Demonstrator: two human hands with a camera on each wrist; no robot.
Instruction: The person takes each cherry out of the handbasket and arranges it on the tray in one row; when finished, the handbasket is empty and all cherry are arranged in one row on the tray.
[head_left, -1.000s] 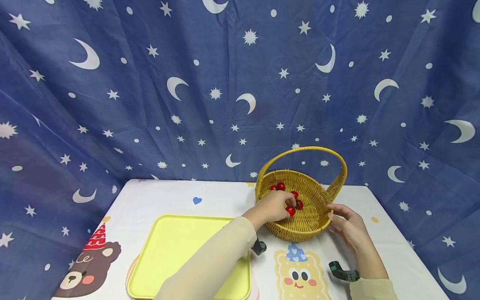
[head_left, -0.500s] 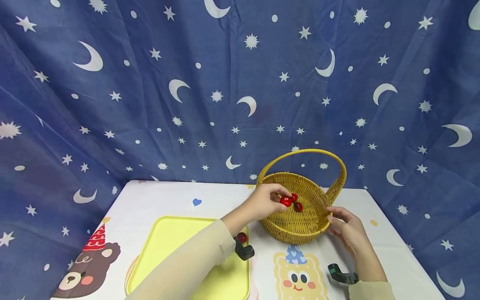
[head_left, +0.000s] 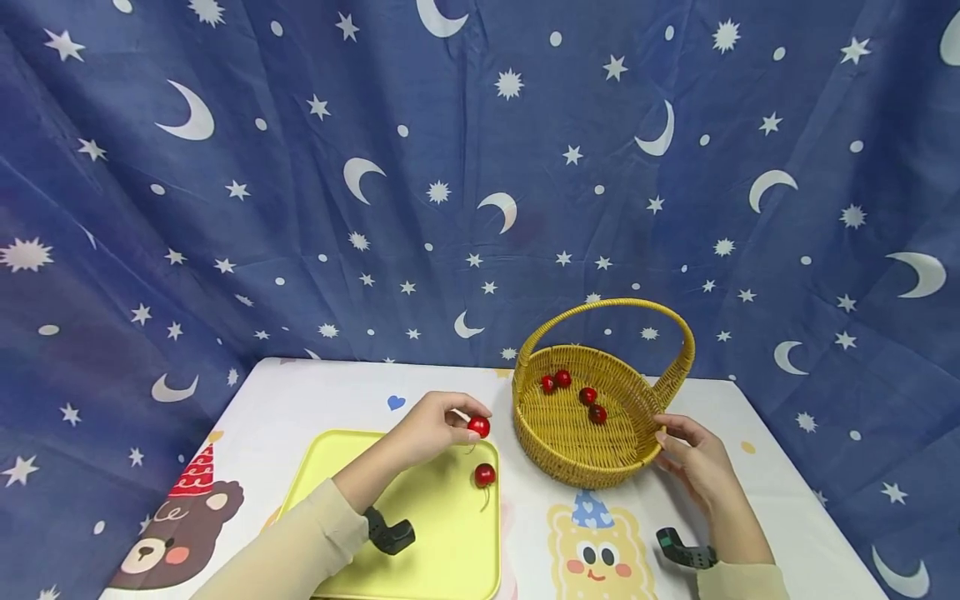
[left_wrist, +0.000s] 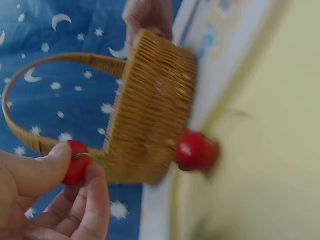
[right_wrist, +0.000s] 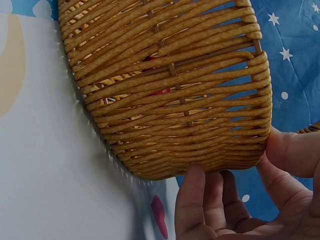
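Note:
Between thumb and fingers, my left hand [head_left: 432,428] pinches a red cherry [head_left: 478,427] above the far right corner of the yellow tray [head_left: 420,554]. Its thin green stem shows in the left wrist view. A second cherry [head_left: 484,475] with a stem lies in the tray near its right rim. To the right, a wicker basket [head_left: 588,475] with a tall handle stands tilted, holding several cherries [head_left: 588,396]. My right hand [head_left: 697,454] grips the basket's right rim, thumb at the edge; in the right wrist view its fingers [right_wrist: 190,200] touch the woven wall.
A white tablecloth [head_left: 337,387] with printed cartoon figures covers the table. Behind it hangs a blue curtain [head_left: 420,208] with moons and stars. The tray and basket stand side by side with a narrow gap between them. Each wrist wears a dark strap mount [head_left: 684,550].
My left hand has taken a cherry from the basket and carried it left over the tray. The cherry in the tray has come into full view. My right hand stays on the basket rim.

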